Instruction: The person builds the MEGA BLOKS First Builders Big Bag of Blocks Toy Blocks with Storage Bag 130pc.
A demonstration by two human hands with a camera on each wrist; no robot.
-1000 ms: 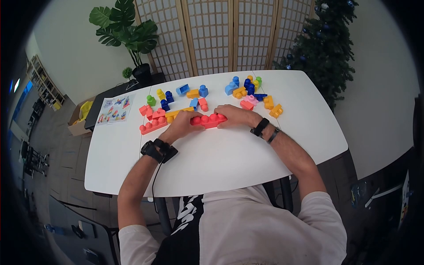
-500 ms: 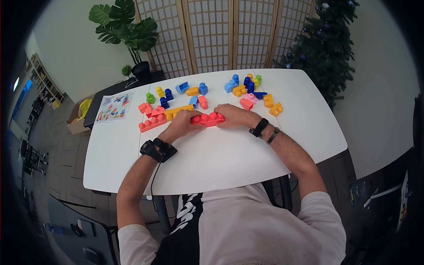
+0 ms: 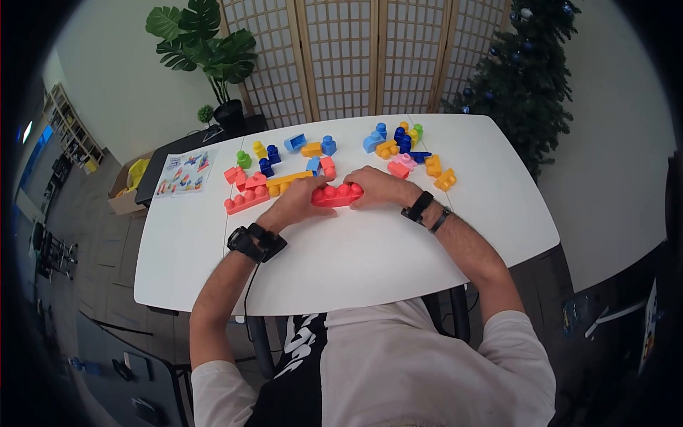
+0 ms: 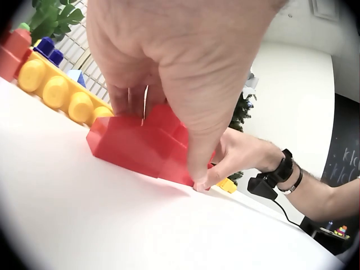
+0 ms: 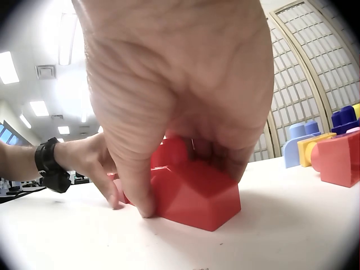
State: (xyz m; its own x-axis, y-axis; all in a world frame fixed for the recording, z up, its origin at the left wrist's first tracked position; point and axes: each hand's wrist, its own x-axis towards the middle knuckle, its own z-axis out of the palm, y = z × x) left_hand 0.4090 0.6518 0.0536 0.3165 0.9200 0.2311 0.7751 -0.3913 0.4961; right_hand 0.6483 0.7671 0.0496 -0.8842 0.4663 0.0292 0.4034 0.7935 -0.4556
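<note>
A red toy building block row (image 3: 337,200) with round studs and slanted ends stands on the white table, a seam showing partway along its side in the left wrist view. Over its right end, my right hand (image 3: 382,187) grips it, thumb in front and fingers behind. My left hand (image 3: 297,202) straddles the left part, its thumb straight and resting low in front, a little away from the block. The left fingers (image 4: 135,101) reach down behind it. Both thumb tips come close together in the left wrist view.
Left of my hands lie a long red studded block (image 3: 246,203) and a yellow one (image 3: 283,183). More coloured blocks sit in groups at the back, including a pink-red block (image 3: 399,170). A printed sheet (image 3: 186,174) lies at the table's left side.
My left hand has loosened around the red block row, its thumb sliding forward and away, so more of the left end shows. My right hand keeps its grip.
</note>
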